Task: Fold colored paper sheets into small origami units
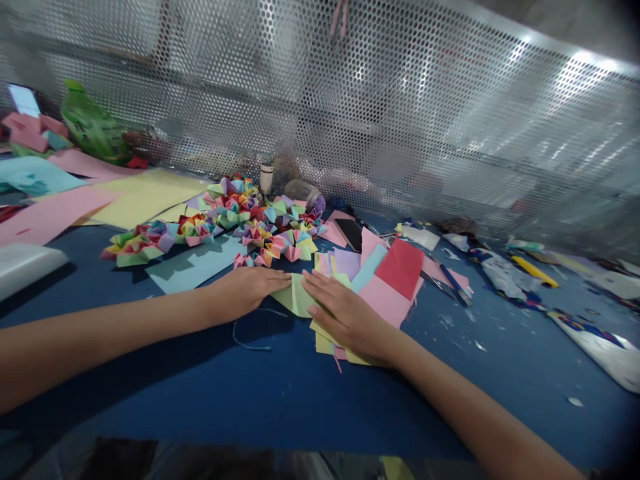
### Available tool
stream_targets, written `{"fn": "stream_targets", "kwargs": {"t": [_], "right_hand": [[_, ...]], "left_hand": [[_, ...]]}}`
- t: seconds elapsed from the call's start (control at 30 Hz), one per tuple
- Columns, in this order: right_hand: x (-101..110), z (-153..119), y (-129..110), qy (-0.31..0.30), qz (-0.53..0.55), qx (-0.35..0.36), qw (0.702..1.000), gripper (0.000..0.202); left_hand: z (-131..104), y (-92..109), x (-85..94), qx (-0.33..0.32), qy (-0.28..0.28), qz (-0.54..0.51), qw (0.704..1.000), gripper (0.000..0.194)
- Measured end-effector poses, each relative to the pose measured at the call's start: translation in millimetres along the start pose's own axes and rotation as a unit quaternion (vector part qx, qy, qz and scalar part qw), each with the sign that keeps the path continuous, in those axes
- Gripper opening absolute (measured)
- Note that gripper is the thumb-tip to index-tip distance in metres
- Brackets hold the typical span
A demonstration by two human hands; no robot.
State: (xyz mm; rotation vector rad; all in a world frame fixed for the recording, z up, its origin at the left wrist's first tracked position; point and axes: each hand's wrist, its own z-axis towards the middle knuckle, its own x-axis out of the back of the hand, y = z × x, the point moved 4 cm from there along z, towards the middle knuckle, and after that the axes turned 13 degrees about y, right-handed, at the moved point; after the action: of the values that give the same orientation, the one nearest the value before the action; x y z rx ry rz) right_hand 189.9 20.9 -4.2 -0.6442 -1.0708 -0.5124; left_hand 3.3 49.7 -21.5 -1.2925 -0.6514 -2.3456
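- Pale green paper lies on the blue table between the hands
- Left hand flat and unclenched, fingertips on its left edge
- Right hand also flat, fingers extended over its right side
- Colored sheets crowd in beside and beneath the right hand, which hides part of them
- Folded flowers sit just beyond the left hand; thread lies nearer the person
- Phone partly on pink paper
- Green bottle blurred; items behind the mesh hard to make out
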Motion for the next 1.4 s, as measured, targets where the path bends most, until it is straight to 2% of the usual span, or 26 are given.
{"fn": "stream_targets", "kwargs": {"t": [0.2, 0.3, 0.43, 0.53, 0.67, 1.0, 1.27, 1.4], "right_hand": [[-3, 0, 4, -0.067, 0.0, -0.039, 0.997, 0.065], [-2, 0, 3, -0.083, -0.006, -0.039, 0.996, 0.066], [-2, -1, 2, -0.1, -0.011, -0.031, 0.994, 0.065], [-2, -2, 2, -0.11, -0.008, -0.024, 0.994, 0.066], [-1, -3, 2, -0.123, -0.01, -0.027, 0.992, 0.067], [3, -5, 4, -0.124, -0.022, -0.027, 0.992, 0.071], [13, -4, -16, -0.12, -0.012, 0.005, 0.993, 0.074], [8, -9, -18, -0.142, -0.016, 0.01, 0.99, 0.076]], "left_hand": [[2, 19, 4.8, -0.035, -0.047, 0.11, 0.992, 0.042], [1, 28, 4.9, -0.049, -0.073, 0.136, 0.987, 0.043], [-1, 29, 3.9, -0.069, -0.108, 0.139, 0.982, 0.044], [-4, 26, 8.1, -0.039, -0.128, 0.106, 0.985, 0.051], [-9, 29, 15.0, -0.005, -0.173, 0.062, 0.983, 0.071], [-10, 29, 18.7, 0.025, -0.19, 0.028, 0.981, 0.082], [-11, 31, 19.3, 0.011, -0.214, 0.015, 0.977, 0.085], [-14, 35, 20.0, 0.001, -0.186, 0.022, 0.982, 0.084]]}}
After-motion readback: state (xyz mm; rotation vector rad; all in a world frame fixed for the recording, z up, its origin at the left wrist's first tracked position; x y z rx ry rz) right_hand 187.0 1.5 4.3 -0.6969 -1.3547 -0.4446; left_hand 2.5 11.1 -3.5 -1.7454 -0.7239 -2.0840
